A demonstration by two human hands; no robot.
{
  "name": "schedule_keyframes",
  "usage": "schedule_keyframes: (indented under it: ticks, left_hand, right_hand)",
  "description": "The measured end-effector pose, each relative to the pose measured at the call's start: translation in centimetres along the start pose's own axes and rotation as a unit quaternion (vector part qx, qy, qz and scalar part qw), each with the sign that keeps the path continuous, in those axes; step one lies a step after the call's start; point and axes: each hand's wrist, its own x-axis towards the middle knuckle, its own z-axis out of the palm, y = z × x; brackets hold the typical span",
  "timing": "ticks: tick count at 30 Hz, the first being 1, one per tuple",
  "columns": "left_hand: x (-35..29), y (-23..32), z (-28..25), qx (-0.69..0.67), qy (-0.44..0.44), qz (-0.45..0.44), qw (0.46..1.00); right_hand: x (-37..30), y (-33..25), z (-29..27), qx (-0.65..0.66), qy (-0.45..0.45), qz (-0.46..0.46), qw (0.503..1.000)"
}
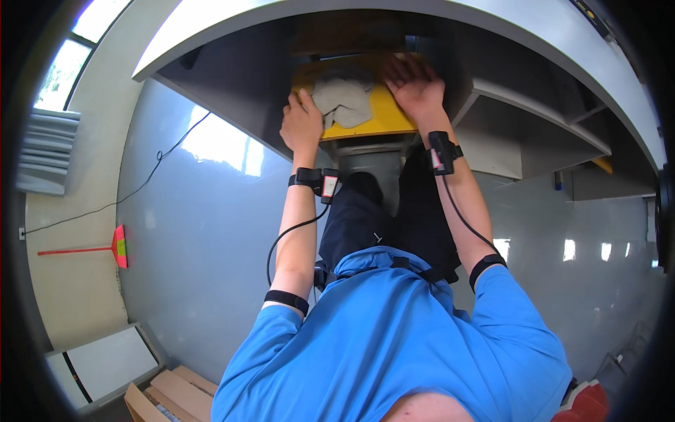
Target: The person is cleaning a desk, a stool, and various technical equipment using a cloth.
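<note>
A yellow stool [384,112] with metal legs stands partly beneath the white table in the head view. A crumpled light grey cloth [344,97] lies on its seat. At the left edge of the seat, my left hand [302,125] grips with fingers curled against the side. My right hand [418,90] rests at the far right corner of the seat, its palm turned partly up and fingers stretched out. Shadow under the table dims those fingertips. Both wrists wear black straps with small cabled modules.
The white tabletop [204,28] curves over both hands. Grey shelf compartments [527,130] stand to the right. A black cable [140,184] crosses the floor at left, near a red dustpan [119,246]. Cardboard [179,394] and a white cabinet [112,359] are at lower left.
</note>
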Motion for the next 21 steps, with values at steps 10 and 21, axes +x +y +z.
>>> schedule_keyframes:
  ticks: [10,21]
  left_hand:
    - [-1.7,-0.4,0.9,-0.061,0.175,0.226,0.956]
    - [-13.0,6.4,1.1,-0.169,-0.175,0.565,0.788]
  right_hand:
    - [-1.2,-1.1,-1.5,0.186,0.142,0.059,0.97]
    - [-1.1,-0.9,-2.5,0.175,0.123,0.057,0.975]
